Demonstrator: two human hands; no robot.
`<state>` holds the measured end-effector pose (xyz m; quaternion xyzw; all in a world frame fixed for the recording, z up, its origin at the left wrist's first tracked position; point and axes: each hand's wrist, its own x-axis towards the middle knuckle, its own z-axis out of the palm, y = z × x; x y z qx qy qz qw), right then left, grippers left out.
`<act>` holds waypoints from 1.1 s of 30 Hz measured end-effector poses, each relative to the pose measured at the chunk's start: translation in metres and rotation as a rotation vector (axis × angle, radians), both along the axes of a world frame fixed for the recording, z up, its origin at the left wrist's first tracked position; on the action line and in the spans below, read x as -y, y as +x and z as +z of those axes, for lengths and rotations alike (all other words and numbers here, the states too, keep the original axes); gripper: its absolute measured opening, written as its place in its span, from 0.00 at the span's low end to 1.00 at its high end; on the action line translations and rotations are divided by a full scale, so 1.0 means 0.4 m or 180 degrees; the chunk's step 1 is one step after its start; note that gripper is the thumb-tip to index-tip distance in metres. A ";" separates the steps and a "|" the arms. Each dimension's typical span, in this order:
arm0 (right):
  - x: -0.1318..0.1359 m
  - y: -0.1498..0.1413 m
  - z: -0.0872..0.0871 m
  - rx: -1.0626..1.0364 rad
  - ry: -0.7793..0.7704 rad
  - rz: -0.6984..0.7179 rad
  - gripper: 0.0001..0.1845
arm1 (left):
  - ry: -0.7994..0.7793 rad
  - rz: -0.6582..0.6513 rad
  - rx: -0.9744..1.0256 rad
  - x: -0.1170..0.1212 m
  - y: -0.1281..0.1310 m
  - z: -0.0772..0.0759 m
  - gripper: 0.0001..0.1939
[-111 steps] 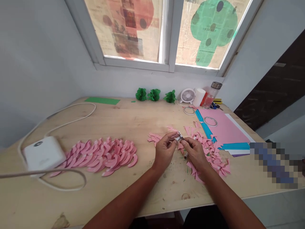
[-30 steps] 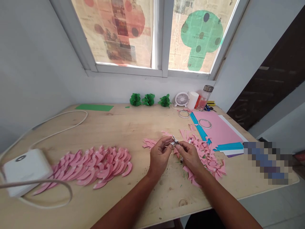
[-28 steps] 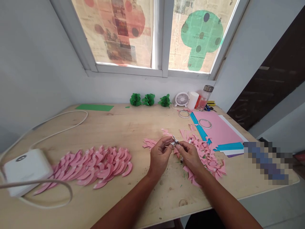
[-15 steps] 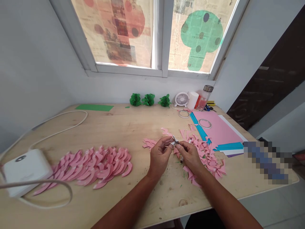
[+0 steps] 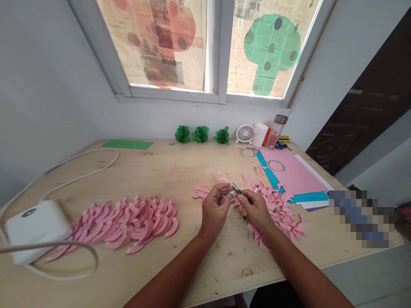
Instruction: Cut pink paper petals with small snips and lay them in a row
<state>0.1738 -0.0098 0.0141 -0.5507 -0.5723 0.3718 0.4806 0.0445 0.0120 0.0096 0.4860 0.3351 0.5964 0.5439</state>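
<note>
Over the counter [image 5: 160, 171], a white piece [image 5: 233, 193] is pinched by the left hand [image 5: 214, 209]. By the right hand [image 5: 257, 209], a small tool [image 5: 236, 188] is gripped.

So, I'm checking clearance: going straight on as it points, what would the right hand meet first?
Beyond the small dark item the right hand pinches, probably the left hand, close ahead; depth is unclear.

Head-worn view, forward and down, over table [image 5: 154, 171]
</note>
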 end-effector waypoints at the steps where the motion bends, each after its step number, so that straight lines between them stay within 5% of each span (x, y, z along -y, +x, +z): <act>1: 0.000 0.000 0.000 -0.0009 -0.0003 0.0001 0.19 | -0.0009 0.0001 0.0008 0.000 0.000 0.000 0.15; 33: -0.003 0.004 -0.005 0.0126 0.0277 -0.0560 0.16 | 0.0071 -0.0019 -0.0087 0.006 0.001 -0.006 0.14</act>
